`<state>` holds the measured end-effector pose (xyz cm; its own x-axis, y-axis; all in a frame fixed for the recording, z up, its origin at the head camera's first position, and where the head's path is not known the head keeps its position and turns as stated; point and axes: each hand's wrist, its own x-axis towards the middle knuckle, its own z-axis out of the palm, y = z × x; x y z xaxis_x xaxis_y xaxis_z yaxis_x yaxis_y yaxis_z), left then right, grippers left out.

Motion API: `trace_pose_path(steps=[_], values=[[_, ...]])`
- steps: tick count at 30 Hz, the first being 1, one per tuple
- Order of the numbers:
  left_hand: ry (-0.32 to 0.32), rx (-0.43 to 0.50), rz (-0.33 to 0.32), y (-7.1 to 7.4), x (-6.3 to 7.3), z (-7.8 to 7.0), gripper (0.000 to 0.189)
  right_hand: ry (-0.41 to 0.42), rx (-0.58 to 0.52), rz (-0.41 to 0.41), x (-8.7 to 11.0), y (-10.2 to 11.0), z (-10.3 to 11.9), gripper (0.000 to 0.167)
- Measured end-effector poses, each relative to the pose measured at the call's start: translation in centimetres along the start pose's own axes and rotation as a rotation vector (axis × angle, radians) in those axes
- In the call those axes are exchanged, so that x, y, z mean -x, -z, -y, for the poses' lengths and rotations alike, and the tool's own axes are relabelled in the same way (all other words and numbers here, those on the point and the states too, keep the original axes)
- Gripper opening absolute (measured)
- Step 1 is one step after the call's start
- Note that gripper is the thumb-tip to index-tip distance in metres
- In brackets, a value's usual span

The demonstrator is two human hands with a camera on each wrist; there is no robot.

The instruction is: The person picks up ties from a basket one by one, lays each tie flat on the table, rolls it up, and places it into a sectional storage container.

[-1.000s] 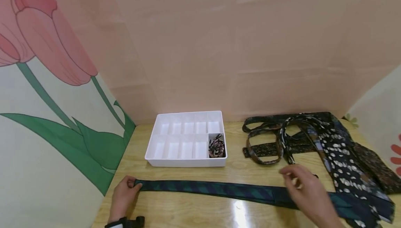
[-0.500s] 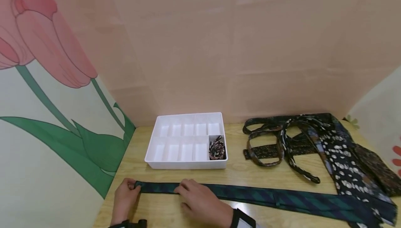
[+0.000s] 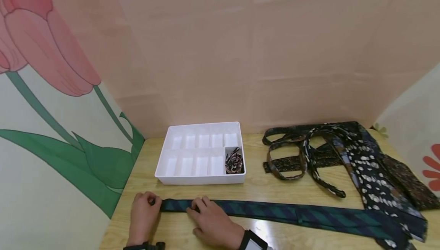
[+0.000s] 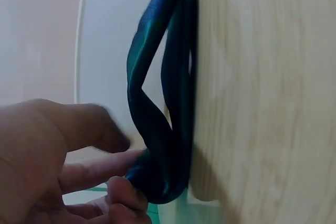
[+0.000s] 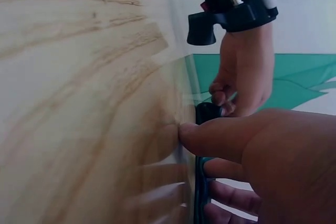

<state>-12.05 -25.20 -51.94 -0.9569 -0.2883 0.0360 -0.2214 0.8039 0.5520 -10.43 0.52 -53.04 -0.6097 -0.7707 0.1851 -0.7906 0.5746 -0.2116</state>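
Note:
A dark green and navy striped necktie [image 3: 261, 210] stretches flat across the front of the table. At its narrow left end, my left hand [image 3: 144, 217] pinches the tip. The left wrist view shows that end of the necktie [image 4: 143, 111] curled over at the fingertips, with loose layers standing off the tabletop. My right hand [image 3: 216, 221] rests over the necktie a little to the right, fingers loosely bent. From the right wrist, its thumb [image 5: 210, 135] touches the table beside the necktie and the other fingers lie along the opposite side; their contact is partly hidden.
A white compartment tray [image 3: 203, 180] stands behind the necktie. One rolled patterned tie [image 3: 234, 162] sits in its front right compartment. Several loose dark patterned ties [image 3: 369, 170] are heaped at the right, under the necktie's wide end. A peach backdrop [image 3: 206, 59] rises behind the table.
My right hand has swept left along the necktie from its wide part to near the left hand. The left hand has shifted slightly right, curling the narrow end inward.

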Motion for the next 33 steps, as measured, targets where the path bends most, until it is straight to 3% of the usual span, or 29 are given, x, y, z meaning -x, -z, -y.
trace_pose_path(steps=[5,8,11,14,16,23,27,33], values=[[0.032,0.045,0.024,-0.1,0.2,-0.4,0.015,0.011,0.005,-0.018,0.0,-0.6,-0.3,0.048],[0.108,0.076,0.049,0.0,0.2,-0.5,0.023,0.014,0.002,-0.023,0.0,-0.6,-0.3,0.049],[0.199,0.051,0.093,0.0,0.1,-0.5,0.03,0.02,-0.003,-0.027,0.0,-0.6,-0.3,0.049],[0.238,0.019,0.13,-0.2,-0.2,-0.6,0.031,0.018,-0.002,-0.031,0.0,-0.7,-0.4,0.049],[0.214,0.012,0.128,-0.3,-0.2,-0.9,0.026,0.016,-0.002,-0.034,0.0,-0.8,-0.4,0.049],[0.036,0.008,0.036,-0.8,0.5,-2.1,0.022,0.012,0.004,-0.064,0.0,-0.8,-0.4,0.046],[0.05,0.006,0.032,-0.9,0.7,-2.0,0.017,0.006,-0.02,-0.048,0.1,-0.6,-0.4,0.047],[0.062,-0.013,0.085,-0.9,0.8,-1.5,0.017,-0.014,-0.035,-0.014,0.1,-0.5,-0.5,0.053]])
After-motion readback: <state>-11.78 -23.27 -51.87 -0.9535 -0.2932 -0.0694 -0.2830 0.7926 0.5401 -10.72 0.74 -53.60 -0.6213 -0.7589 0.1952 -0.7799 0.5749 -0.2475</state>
